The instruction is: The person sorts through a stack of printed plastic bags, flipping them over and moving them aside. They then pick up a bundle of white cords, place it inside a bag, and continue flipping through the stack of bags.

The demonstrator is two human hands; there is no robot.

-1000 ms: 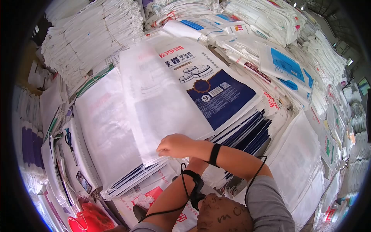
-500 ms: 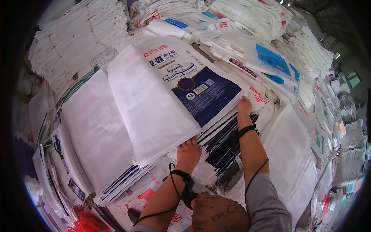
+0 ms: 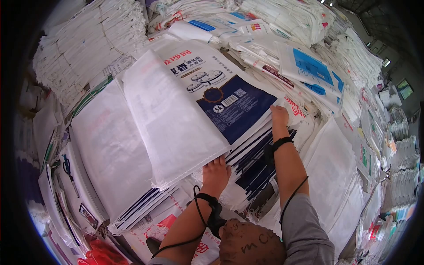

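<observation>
A printed white woven sack (image 3: 234, 106) with a navy panel lies on top of a stack of similar sacks, and its left part is folded over as a plain white flap (image 3: 172, 128). My right hand (image 3: 279, 116) is closed in a pinch on the sack's near right corner. My left hand (image 3: 216, 176) rests at the flap's near edge, fingers stretched toward it and fingertips partly hidden there. Below the two hands, the navy and white edges of the stacked sacks (image 3: 256, 170) show. Another plain white sack (image 3: 110, 145) lies to the left.
Tall bundles of white sacks (image 3: 88, 48) stand at the back left. Blue-printed sacks (image 3: 311, 68) are piled at the right. Scissors with dark handles (image 3: 67, 165) and a phone-like thing (image 3: 88, 215) lie at the left. Red plastic (image 3: 104, 254) is at the bottom left.
My right hand has shifted slightly left along the sack's corner, and the sack's right edge lies a little differently. My left hand and the flap have hardly moved.
</observation>
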